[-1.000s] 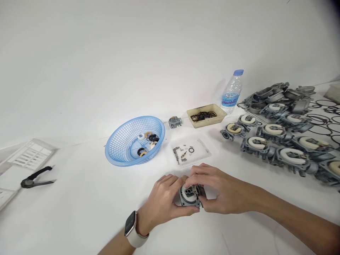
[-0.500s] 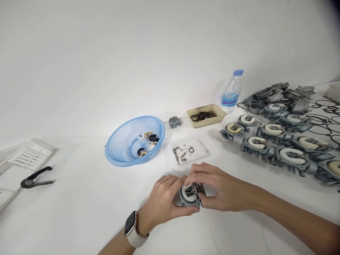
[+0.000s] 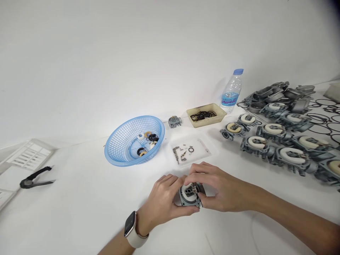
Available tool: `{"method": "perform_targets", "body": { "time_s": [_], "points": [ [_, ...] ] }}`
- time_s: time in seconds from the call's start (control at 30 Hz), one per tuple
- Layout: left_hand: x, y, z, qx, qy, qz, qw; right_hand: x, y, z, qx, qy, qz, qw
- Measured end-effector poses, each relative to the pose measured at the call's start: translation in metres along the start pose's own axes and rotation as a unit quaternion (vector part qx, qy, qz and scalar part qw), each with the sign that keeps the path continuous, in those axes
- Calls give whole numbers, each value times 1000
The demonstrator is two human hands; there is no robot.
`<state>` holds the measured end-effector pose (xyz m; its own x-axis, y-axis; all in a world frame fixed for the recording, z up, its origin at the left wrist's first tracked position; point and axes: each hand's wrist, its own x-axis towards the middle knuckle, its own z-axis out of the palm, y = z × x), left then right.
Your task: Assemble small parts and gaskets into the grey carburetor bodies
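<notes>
Between my hands, close to the front of the table, is a grey metal carburetor body (image 3: 183,201) with its open side up and a white float (image 3: 186,197) in it. My left hand (image 3: 165,198), with a watch on the wrist, is closed around its left side, thumb along the near edge. My right hand (image 3: 216,186) is closed on the right side, with the index finger on the far part of the float and the thumb by the metal hinge end. The fingertips hide part of that hinge. Just beyond, a clear shallow tray (image 3: 195,159) holds small brass parts and a black O-ring (image 3: 191,149).
A blue plastic basket (image 3: 108,154) with float rings stands at the left. Behind are a small carburetor (image 3: 174,121), a cream tray (image 3: 209,124) of black O-rings and a water bottle (image 3: 231,92). Several carburetors with floats (image 3: 292,156) crowd the right; a black-handled tool (image 3: 33,180) lies far left.
Both hands keep the same grip on the carburetor. Only a very slight shift of the whole view shows.
</notes>
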<state>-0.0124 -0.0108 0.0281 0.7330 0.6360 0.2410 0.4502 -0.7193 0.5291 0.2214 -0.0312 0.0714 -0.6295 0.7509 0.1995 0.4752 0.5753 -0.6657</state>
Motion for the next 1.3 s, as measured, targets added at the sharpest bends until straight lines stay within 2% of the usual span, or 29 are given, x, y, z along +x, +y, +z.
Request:
{"method": "perform_targets", "body": {
  "time_s": [0.5,0.83,1.03,1.3],
  "points": [
    [-2,1,0,2,3,-1,1000,-1,0,1,-1,-11,-22,1000],
    [0,1,0,9,5,-2,1000,-1,-1,2,0,-5,2,1000],
    [0,1,-1,8,-1,2,1000,-2,0,2,12,-12,-17,1000],
    [-1,0,3,15,10,-2,1000,-2,0,3,3,-5,21,1000]
  ]
}}
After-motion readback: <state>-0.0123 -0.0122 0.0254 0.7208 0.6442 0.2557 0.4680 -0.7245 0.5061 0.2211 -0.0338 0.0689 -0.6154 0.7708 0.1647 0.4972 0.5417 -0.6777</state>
